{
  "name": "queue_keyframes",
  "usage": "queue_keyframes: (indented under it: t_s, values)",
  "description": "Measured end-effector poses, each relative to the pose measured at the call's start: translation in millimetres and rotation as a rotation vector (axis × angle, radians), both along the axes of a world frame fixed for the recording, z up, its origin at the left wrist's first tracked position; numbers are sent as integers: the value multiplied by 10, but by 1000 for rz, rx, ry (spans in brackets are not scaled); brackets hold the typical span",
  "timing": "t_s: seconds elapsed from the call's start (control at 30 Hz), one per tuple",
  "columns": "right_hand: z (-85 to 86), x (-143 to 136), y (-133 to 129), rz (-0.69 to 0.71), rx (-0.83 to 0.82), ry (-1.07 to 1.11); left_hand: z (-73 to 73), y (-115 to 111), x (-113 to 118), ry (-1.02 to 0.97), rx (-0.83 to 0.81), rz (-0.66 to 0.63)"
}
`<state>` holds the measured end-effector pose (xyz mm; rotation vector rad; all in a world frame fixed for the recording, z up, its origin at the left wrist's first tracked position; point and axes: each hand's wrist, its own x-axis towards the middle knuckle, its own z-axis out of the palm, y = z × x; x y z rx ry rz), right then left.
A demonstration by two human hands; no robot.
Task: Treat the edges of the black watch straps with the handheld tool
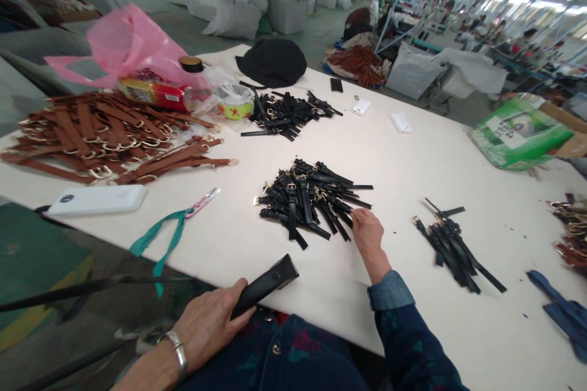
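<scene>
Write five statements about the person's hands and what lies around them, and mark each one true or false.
1. The left hand holds a long black object. True.
2. The right hand is at a pile of brown straps. False: the right hand is at the edge of the middle pile of black straps.
3. A green strip hangs from the snips. True.
4. The black cap lies on the floor. False: the black cap lies on the table.
5. A bracelet is on the left wrist. True.
</scene>
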<state>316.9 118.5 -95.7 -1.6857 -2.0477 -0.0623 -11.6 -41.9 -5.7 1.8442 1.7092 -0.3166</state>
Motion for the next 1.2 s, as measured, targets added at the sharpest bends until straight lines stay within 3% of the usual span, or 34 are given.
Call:
queue_keyframes:
  t_s: [0.1,0.3,0.5,0.6,0.73,0.87,1.0,1.2]
  values:
    - [46,-3,-83,-50,76,36,22,52,41,-14,-15,-21]
    - [157,15,-493,73,98,348,79,135,67,-6,-9,-16]
    - [-122,109,-1250,350,-63,290,109,202,-6,41,6,-12]
    - [-211,165,-1448,362,-88,237,124,249,6,55,-3,-36]
    - [-91,49,-1482,278,-173,195,161,304,115,59,-28,-100]
    - [30,-209,-1429,318,-256,221,172,313,250,54,-56,-161]
    - [-48,-350,-1381,318,-291,280,106,304,361,60,-60,-247]
    - [-105,-339,-1323,345,-331,429,-21,338,478,75,-45,-319]
